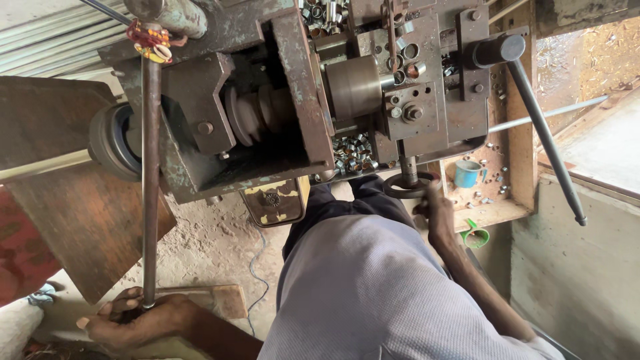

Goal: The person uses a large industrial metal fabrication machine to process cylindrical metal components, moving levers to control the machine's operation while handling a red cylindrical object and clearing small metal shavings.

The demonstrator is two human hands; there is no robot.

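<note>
The left hand (137,320), at the lower left of the frame, is closed around the bottom end of a long metal lever (151,180) that rises straight up to the upper left, where red and yellow thread (152,41) is tied round its top. The right hand (437,210), just right of the middle, is wrapped on a small dark handwheel (407,185) under the front of the old metal machine (280,100) that fills the upper half of the frame. Both hands are shut on their controls.

At the centre of the machine sits a round steel cylinder (353,85), with a stepped pulley (257,113) to its left. Small shiny metal rings (353,155) lie heaped just below the cylinder and again at the top edge. A second long handle (543,133) slants down the right side. A blue cup (467,173) stands on a wooden shelf (513,200) at the right, with a green scoop (475,235) just below it.

The risk I judge here is nearness: the right hand works just beside the ring heap and the machine's moving parts, so a slip off the handwheel could carry fingers into sharp edges. Loose rings could also spill or jam, and the sleeve hangs near the wheel
</note>
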